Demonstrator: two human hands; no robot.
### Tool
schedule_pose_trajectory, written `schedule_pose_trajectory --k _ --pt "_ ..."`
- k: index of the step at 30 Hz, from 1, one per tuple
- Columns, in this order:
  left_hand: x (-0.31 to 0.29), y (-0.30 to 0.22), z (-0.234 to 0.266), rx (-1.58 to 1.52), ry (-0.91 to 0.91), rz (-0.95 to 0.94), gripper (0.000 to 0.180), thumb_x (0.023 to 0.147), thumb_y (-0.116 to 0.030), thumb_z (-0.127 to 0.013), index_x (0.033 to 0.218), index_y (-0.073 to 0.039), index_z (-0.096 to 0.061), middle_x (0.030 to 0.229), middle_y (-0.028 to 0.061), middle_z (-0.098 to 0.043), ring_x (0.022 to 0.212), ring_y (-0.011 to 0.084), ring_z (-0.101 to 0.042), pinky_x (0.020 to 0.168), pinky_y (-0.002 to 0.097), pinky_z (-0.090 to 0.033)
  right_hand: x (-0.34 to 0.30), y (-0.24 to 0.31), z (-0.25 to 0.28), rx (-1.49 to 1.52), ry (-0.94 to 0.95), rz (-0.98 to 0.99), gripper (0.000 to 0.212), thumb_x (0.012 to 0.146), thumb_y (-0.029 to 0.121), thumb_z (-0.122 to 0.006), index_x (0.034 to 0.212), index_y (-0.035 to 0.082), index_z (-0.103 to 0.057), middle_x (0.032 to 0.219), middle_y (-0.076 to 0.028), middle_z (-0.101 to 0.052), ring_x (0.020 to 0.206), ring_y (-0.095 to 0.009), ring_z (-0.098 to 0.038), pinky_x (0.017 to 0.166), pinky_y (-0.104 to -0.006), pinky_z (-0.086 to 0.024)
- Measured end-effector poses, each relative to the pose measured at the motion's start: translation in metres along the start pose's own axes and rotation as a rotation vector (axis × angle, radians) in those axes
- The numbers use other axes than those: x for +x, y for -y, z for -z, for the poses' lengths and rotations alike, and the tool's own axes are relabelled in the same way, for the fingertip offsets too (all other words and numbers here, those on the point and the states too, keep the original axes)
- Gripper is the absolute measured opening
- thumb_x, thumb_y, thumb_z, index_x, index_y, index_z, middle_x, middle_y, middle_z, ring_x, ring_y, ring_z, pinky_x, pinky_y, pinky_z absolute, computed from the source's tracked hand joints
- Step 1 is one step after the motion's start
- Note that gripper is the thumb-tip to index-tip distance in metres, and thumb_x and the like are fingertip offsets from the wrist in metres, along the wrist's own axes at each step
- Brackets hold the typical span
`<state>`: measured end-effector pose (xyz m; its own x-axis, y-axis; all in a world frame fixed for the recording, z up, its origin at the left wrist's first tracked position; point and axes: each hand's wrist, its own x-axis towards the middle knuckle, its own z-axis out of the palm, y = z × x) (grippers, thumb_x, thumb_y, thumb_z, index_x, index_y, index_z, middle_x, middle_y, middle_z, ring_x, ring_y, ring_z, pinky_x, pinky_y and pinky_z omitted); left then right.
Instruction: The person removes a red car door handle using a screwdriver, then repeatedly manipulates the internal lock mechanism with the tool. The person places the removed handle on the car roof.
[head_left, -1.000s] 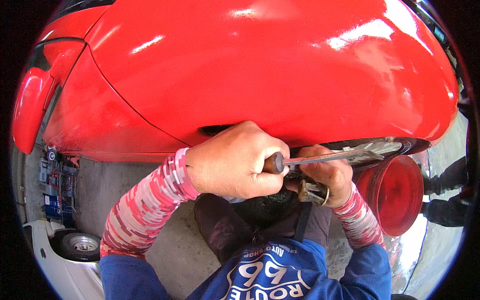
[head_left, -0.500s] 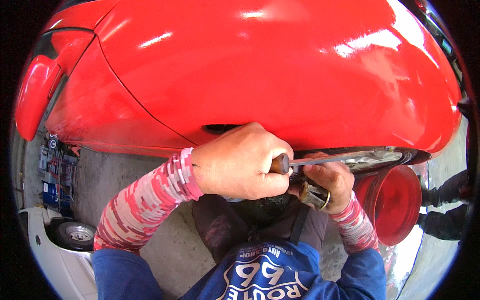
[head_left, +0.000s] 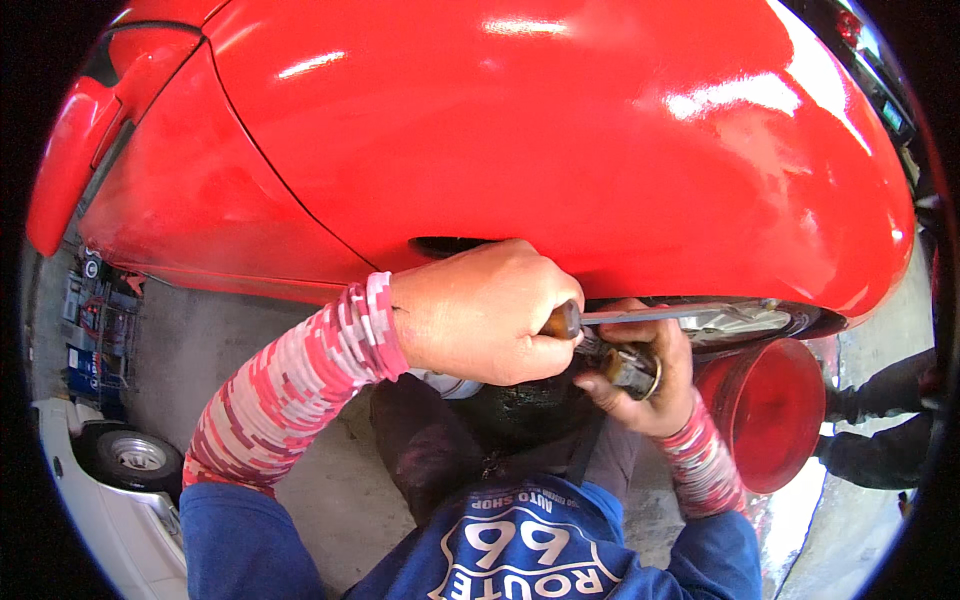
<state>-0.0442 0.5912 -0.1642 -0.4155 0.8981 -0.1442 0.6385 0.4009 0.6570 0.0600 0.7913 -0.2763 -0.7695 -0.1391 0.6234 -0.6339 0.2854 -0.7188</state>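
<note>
My left hand is closed in a fist round the brown handle of a tool with a long grey metal shaft. The shaft points right, passing across the fingers of my right hand. That hand is curled round a small dark and brass-coloured metal part, whose kind I cannot make out. Both hands work in front of a red car's fender, just left of its wheel. Where the shaft's tip ends up is hard to tell.
A red bucket-like container lies tipped to the right of my right forearm. Another person's dark-clad legs are beyond it. At the lower left stands a white vehicle; shelving with blue items is farther left.
My right hand has turned, its thumb now lower beside the metal part, which has tilted with it. The left hand keeps its grip on the tool. The whole view has shifted slightly.
</note>
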Motion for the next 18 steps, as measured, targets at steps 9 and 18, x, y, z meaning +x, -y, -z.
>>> schedule_pose_trajectory --k 9,18 --pt "-0.084 0.008 -0.078 -0.086 -0.956 -0.199 0.033 0.086 -0.013 -0.079 0.111 0.004 -0.067 0.106 0.0131 -0.066 0.074 0.0130 -0.066 0.064 0.0275 -0.051 -0.036 0.010 -0.103 0.622 -0.225 -0.283 0.064 0.080 -0.004 -0.075 0.127 0.007 -0.032 0.125 -0.016 -0.050 0.113 -0.021 -0.052 0.100 -0.0384 -0.043" --pt "-0.079 0.016 -0.144 -0.429 -1.203 0.214 0.034 0.081 -0.007 -0.082 0.109 -0.001 -0.064 0.091 0.0045 -0.062 0.068 0.0100 -0.057 0.057 0.0259 -0.045 -0.020 0.008 -0.115 1.027 -0.111 -0.400 0.077 0.093 0.051 -0.060 0.145 -0.001 -0.035 0.145 -0.018 -0.046 0.142 -0.031 -0.040 0.121 -0.0455 -0.026"
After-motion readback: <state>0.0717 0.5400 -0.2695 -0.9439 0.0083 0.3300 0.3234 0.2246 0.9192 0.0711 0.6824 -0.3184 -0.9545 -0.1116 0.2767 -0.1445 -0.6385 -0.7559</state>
